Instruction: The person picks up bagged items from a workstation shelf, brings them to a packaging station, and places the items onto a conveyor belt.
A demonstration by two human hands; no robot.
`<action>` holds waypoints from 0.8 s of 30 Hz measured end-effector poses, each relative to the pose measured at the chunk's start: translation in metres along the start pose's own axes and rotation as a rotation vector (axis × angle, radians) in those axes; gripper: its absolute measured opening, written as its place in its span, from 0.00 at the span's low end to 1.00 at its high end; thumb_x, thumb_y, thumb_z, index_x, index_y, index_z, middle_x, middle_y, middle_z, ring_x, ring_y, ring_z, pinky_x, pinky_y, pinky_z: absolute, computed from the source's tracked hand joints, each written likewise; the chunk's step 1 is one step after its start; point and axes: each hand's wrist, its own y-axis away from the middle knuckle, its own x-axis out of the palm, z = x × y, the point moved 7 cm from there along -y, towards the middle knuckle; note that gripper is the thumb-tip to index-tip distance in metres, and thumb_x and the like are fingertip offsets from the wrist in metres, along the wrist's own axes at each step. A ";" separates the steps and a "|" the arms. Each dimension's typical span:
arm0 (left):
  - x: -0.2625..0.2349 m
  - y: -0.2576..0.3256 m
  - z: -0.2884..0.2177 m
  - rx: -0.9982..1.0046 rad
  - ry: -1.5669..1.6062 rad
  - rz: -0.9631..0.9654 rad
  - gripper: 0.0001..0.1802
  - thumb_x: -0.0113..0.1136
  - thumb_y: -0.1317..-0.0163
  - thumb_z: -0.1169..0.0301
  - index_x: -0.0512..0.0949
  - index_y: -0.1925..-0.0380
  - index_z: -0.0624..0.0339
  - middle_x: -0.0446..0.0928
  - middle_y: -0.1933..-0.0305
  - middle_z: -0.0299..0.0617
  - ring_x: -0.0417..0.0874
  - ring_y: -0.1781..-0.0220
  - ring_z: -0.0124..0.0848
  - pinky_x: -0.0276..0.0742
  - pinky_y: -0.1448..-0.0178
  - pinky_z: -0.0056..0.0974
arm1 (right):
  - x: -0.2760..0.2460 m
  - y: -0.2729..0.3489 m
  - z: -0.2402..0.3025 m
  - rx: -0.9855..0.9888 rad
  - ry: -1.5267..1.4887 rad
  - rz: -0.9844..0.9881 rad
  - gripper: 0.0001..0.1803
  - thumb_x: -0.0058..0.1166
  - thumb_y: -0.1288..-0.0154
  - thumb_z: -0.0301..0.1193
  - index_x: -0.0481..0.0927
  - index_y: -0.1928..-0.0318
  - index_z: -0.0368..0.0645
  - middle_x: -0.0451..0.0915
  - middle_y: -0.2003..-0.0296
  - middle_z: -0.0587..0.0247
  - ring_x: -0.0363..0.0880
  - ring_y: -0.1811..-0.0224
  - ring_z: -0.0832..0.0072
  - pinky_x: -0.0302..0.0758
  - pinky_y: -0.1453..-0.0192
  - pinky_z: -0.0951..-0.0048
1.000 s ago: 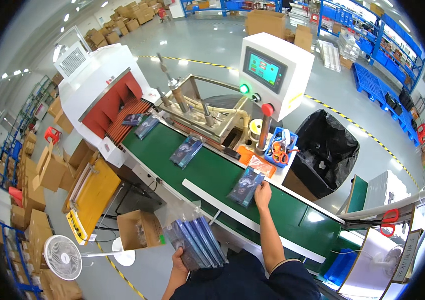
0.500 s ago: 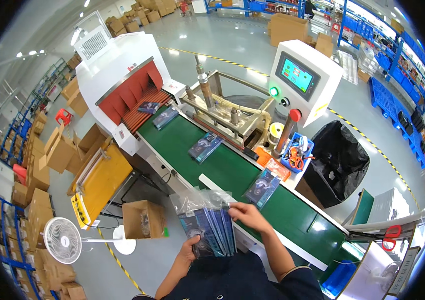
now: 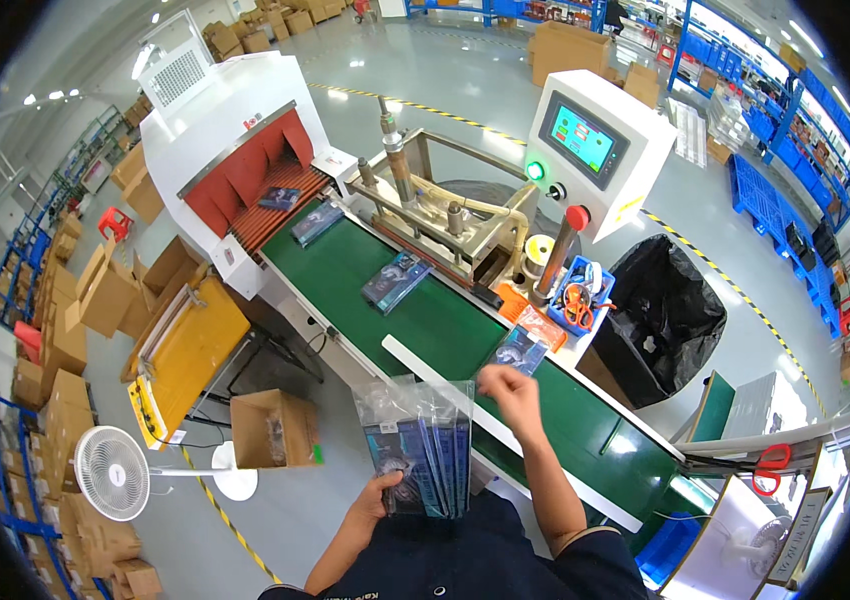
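Just in front of my body, my left hand [image 3: 383, 492] grips a bundle of dark blue flat packages [image 3: 423, 465] in clear plastic bags. The loose upper ends of the bags stick up past the packages. My right hand [image 3: 512, 398] is raised at the near side of the green conveyor belt [image 3: 445, 335], apart from the bundle. Its fingers are curled inward, and whatever is between them is hidden. Just beyond it lies a blue package [image 3: 519, 350] on the belt, partly covered by the hand. Farther up the belt lie another package [image 3: 397, 282] and one [image 3: 317, 223] by the tunnel.
A white tunnel machine [image 3: 230, 130] with red flaps stands at the belt's far left end. Beyond the belt are a sealing frame [image 3: 445, 210], a control box [image 3: 595, 150], a blue tool bin [image 3: 582, 300] and a black-lined bin [image 3: 665, 320]. A cardboard box [image 3: 275, 430] and fan [image 3: 112, 473] are left.
My right hand has left the upper edge of the bagged bundle and moved right, over the belt's near side. My left hand keeps its grip. The whole view has shifted slightly.
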 end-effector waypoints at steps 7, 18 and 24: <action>0.013 -0.011 0.011 -0.034 0.087 -0.052 0.24 0.57 0.52 0.74 0.68 0.52 0.67 0.75 0.55 0.52 0.78 0.54 0.45 0.72 0.46 0.50 | -0.001 0.044 -0.034 0.266 0.267 0.332 0.20 0.55 0.41 0.38 0.76 0.58 0.32 0.79 0.70 0.61 0.74 0.69 0.77 0.72 0.63 0.75; 0.036 -0.047 -0.015 0.013 0.034 0.128 0.24 0.56 0.51 0.71 0.68 0.51 0.66 0.74 0.52 0.52 0.75 0.51 0.46 0.68 0.43 0.51 | -0.019 0.051 0.001 0.024 0.483 0.290 0.13 0.52 0.42 0.33 0.78 0.63 0.35 0.80 0.70 0.54 0.78 0.68 0.73 0.72 0.63 0.73; 0.087 -0.074 -0.057 0.168 0.106 0.051 0.24 0.58 0.50 0.67 0.69 0.52 0.63 0.74 0.54 0.49 0.76 0.51 0.45 0.69 0.44 0.49 | -0.041 0.056 0.026 -0.019 0.591 0.240 0.11 0.53 0.43 0.31 0.79 0.65 0.35 0.80 0.71 0.52 0.79 0.69 0.68 0.73 0.62 0.73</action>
